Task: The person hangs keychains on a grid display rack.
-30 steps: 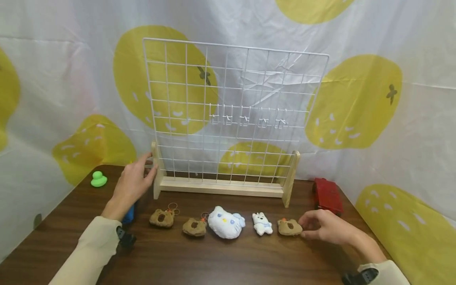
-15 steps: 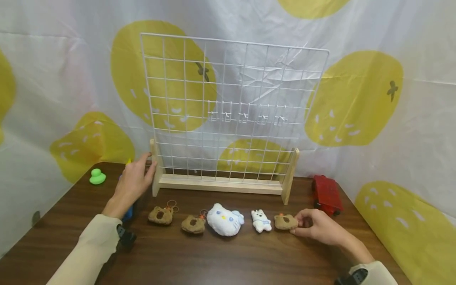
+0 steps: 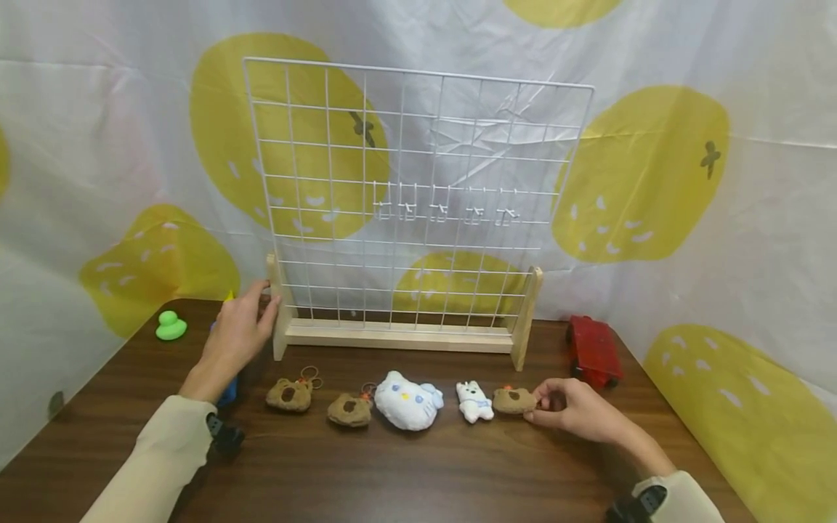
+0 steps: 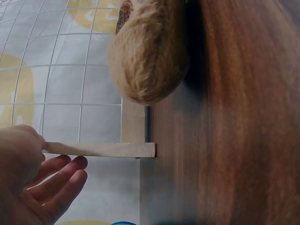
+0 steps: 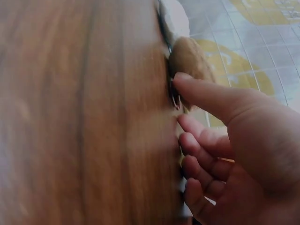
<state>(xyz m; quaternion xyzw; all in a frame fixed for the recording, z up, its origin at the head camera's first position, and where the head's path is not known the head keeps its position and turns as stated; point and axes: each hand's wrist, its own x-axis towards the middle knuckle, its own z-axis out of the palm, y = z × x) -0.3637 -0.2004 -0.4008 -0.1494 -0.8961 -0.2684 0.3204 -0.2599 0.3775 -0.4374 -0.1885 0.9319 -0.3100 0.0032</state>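
Observation:
My left hand (image 3: 237,323) holds the left wooden post (image 4: 101,149) of a white wire grid rack (image 3: 402,250), thumb on one side and fingers on the other in the left wrist view. At the right end of a row of plush toys, my right hand (image 3: 578,410) pinches the edge of a brown plush keychain (image 3: 513,400), which lies close beside a small white plush bear (image 3: 474,403). The right wrist view shows my thumb (image 5: 197,89) against this brown plush. A white plush cat head (image 3: 407,402) and two more brown plush keychains, one mid-left (image 3: 350,411) and one farther left (image 3: 290,395), complete the row.
Several clear hooks (image 3: 439,211) hang on the grid. A green toy duck (image 3: 171,326) sits at the back left, a red toy car (image 3: 593,351) at the back right. Something blue (image 3: 229,392) is partly hidden behind my left arm. Patterned cloth (image 3: 686,218) encloses the wooden table (image 3: 405,479).
My right hand has slid the brown plush keychain leftward, nearer the white bear. The left hand stays at the post. The head view has shifted slightly.

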